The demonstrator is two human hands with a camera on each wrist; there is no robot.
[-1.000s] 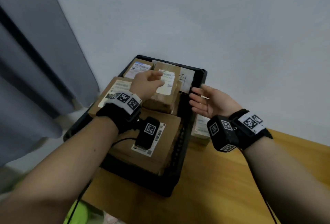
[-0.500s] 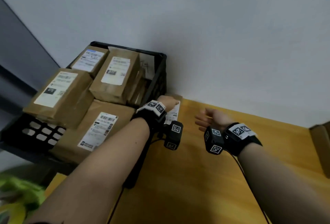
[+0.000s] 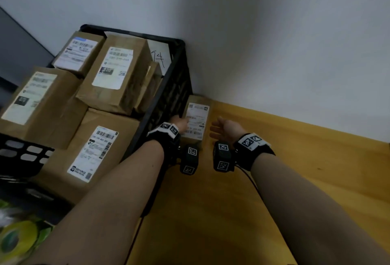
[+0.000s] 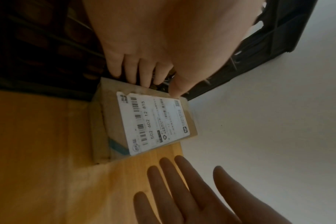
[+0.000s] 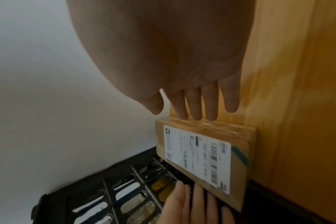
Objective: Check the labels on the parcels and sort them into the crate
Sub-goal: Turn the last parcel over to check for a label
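Note:
A small brown parcel (image 3: 196, 120) with a white label lies flat on the wooden table (image 3: 232, 212), between the black crate (image 3: 168, 104) and the wall. My left hand (image 3: 182, 124) is at its crate-side edge. In the left wrist view its fingers (image 4: 142, 75) reach down that edge of the parcel (image 4: 144, 121), with the thumb at the label corner. My right hand (image 3: 219, 126) is open on the other side. In the right wrist view its straight fingertips (image 5: 196, 115) are at the edge of the parcel (image 5: 201, 159). Several labelled parcels (image 3: 118, 74) fill the crate.
The white wall (image 3: 274, 53) runs close behind the parcel and the crate. A sheet marked with handwritten digits (image 3: 160, 57) stands inside the crate's far corner. A green and yellow object (image 3: 16, 237) lies at the lower left, below the crate.
Both hands have left the crate and moved right and down to the small parcel on the table; they now flank it. The head view has swung right.

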